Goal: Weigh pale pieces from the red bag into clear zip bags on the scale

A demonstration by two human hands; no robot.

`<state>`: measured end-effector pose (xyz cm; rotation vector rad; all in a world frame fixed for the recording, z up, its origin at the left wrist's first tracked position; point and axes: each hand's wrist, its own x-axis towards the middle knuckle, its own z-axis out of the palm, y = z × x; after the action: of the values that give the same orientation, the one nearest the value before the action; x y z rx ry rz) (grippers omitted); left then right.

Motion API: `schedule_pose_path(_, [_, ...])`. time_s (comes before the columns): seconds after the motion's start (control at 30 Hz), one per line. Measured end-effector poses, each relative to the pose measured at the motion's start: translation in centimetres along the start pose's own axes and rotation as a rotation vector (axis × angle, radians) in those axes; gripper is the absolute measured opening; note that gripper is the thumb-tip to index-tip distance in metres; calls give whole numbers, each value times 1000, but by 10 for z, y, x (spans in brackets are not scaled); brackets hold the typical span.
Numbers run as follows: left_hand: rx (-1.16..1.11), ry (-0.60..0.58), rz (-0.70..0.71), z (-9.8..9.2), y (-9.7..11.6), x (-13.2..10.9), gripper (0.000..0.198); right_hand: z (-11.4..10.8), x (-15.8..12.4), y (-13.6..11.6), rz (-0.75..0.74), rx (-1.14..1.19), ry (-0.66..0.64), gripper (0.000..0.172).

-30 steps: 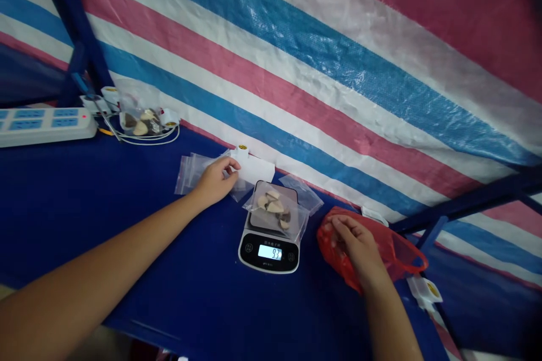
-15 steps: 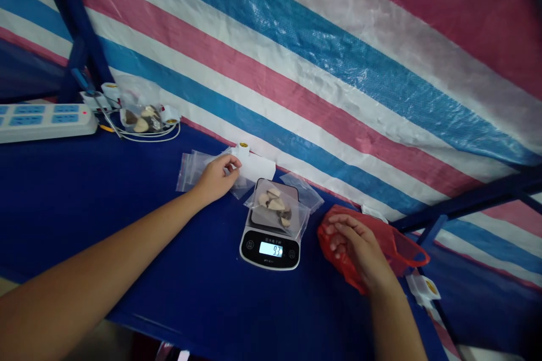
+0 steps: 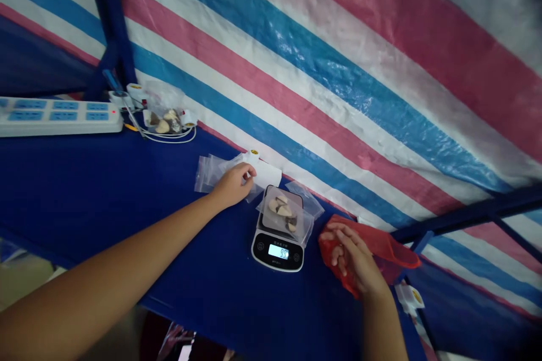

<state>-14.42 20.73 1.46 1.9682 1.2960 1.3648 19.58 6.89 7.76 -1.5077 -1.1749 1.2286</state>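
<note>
Head camera, and from where I stand the whole scene sits further right at the left end than half a second ago, with more of the power strip [image 3: 63, 118] in sight; the camera has turned. On the blue table [image 3: 178, 180], the scale [image 3: 277, 254] keeps its place between the two hands, its display lit but too blurred for me to read surely. Pale and dark pieces [image 3: 280, 208] lie on its plate along with a clear bag [image 3: 306, 224]; whether they are all inside it, I can't tell. The left hand [image 3: 234, 185] stays where it was, over the stacked clear bags [image 3: 206, 174] and just beside the white paper [image 3: 271, 175], fingers loosely curled, thumb near the forefinger; I can't tell if it pinches anything. The right hand [image 3: 353, 255] is still at the red bag [image 3: 379, 240], fingers half bent and slightly parted, their grip on the film unclear. That bag's handle loop now looks narrower than before.
</note>
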Motion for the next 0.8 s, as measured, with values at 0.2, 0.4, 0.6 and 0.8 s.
schedule_pose_path(0.2, [-27, -28, 64, 2, -3, -2, 14, 31, -2, -6, -64, -157, 235, 60])
schedule_pose_path(0.4, [-19, -108, 17, -1, 6, -6, 20, 53, 11, -11, -90, -374, 344, 56])
schedule_pose_path(0.6, [-14, -111, 0, -8, 10, -9, 19, 99, 32, -80, -394, -519, 330, 48])
schedule_pose_path(0.8, [4, -162, 16, -9, 7, -12, 13, 181, 39, -195, -790, -1043, 268, 32])
